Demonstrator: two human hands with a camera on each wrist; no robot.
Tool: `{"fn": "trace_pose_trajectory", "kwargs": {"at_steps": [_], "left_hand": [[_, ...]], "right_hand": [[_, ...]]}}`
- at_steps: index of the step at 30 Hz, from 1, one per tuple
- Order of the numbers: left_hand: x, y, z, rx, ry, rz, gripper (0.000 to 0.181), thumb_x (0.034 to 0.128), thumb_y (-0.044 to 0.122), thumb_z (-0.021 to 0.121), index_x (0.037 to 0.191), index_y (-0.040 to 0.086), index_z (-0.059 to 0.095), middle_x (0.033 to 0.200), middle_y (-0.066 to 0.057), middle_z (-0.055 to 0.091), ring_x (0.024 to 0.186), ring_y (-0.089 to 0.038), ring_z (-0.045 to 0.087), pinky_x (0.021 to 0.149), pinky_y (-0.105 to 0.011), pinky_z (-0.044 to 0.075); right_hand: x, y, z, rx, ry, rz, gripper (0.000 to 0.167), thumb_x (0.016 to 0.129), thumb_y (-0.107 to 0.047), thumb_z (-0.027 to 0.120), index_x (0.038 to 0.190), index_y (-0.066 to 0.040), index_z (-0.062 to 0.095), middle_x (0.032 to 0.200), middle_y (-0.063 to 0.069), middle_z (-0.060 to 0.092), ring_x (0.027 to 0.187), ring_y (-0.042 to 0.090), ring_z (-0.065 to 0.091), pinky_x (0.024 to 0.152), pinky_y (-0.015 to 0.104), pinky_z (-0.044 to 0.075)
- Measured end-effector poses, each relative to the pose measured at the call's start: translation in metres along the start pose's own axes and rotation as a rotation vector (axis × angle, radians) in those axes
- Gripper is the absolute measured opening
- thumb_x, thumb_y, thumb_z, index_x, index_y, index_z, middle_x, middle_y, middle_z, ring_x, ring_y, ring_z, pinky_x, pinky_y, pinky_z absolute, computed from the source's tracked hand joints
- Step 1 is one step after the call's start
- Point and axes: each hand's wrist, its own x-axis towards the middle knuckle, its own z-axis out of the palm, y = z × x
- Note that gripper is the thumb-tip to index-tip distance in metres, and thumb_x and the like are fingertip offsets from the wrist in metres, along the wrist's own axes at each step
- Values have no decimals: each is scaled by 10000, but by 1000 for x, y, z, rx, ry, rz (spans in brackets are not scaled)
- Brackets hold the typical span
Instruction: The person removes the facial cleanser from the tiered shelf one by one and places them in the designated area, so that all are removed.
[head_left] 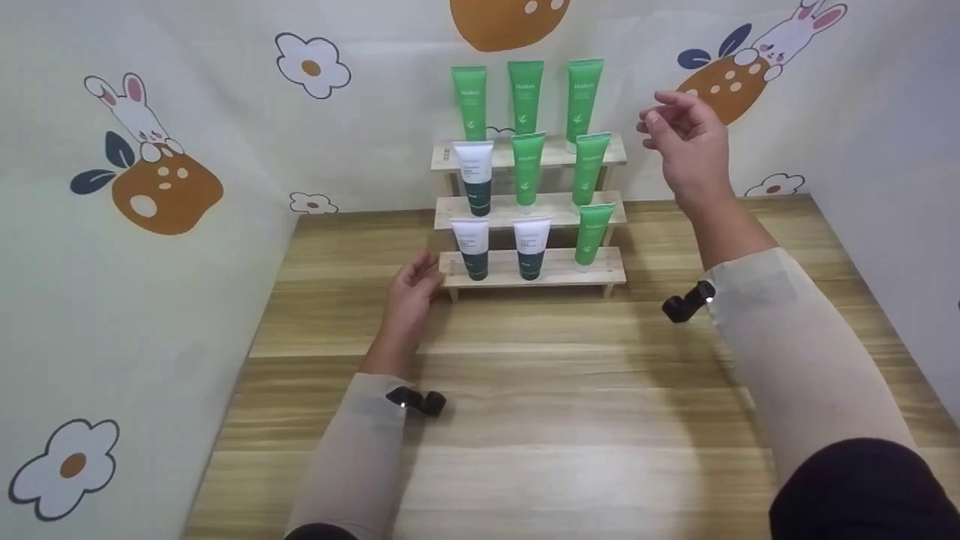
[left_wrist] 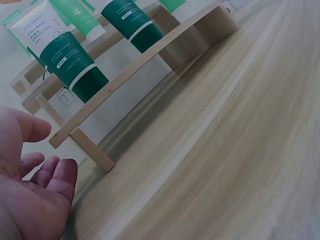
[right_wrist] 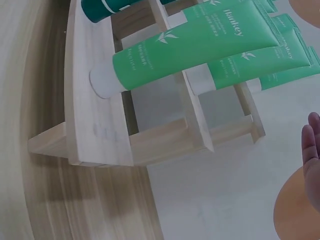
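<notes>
A three-tier wooden rack (head_left: 540, 274) holds several green tubes (head_left: 594, 234) and three white tubes with dark green lower parts (head_left: 532, 249), all upright, caps down. My left hand (head_left: 411, 304) is beside the left end of the lowest tier, fingers loosely bent, nothing in it; in the left wrist view the fingertips (left_wrist: 65, 170) are close to the rack's corner. Raised in the air right of the top tier, my right hand (head_left: 694, 154) has relaxed, bent fingers and holds nothing. The right wrist view shows only its fingers (right_wrist: 310, 145) at the right edge, apart from the green tubes (right_wrist: 175, 52).
The rack stands at the back of a wood-grain table (head_left: 525, 420), against a wall covering (head_left: 375, 150) printed with rabbits, oranges and flowers. Similar covering hangs at the left and right sides. A small black camera sits on each sleeve.
</notes>
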Motion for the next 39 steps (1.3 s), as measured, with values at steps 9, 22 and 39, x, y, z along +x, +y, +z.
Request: {"fn": "trace_pose_trajectory", "kwargs": {"at_steps": [9, 22, 39], "left_hand": [[3, -4, 3, -178, -10, -42, 477, 1040, -28, 580, 1516, -16, 541, 1465, -132, 583, 1157, -143, 608, 885, -235, 566], [6, -7, 2, -246, -39, -45, 475, 1034, -57, 571, 1508, -19, 548, 1404, -87, 620, 1074, -96, 641, 860, -223, 553], [4, -7, 0, -261, -42, -53, 505, 1012, -69, 602, 1510, 2, 555, 1476, -132, 603, 1037, -115, 668, 849, -210, 579]], "right_hand": [[19, -11, 14, 63, -11, 56, 397, 988, -162, 772, 1371, -127, 671, 1141, 45, 719, 1148, 237, 722, 995, 291, 609], [48, -32, 35, 17, -103, 258, 479, 956, -233, 814, 1402, -223, 642, 1282, 24, 684, 1281, 244, 677, 1183, 376, 509], [50, -21, 53, -9, -155, 256, 436, 1005, -188, 752, 1415, -230, 609, 1340, 41, 676, 1275, 226, 668, 1210, 382, 502]]}}
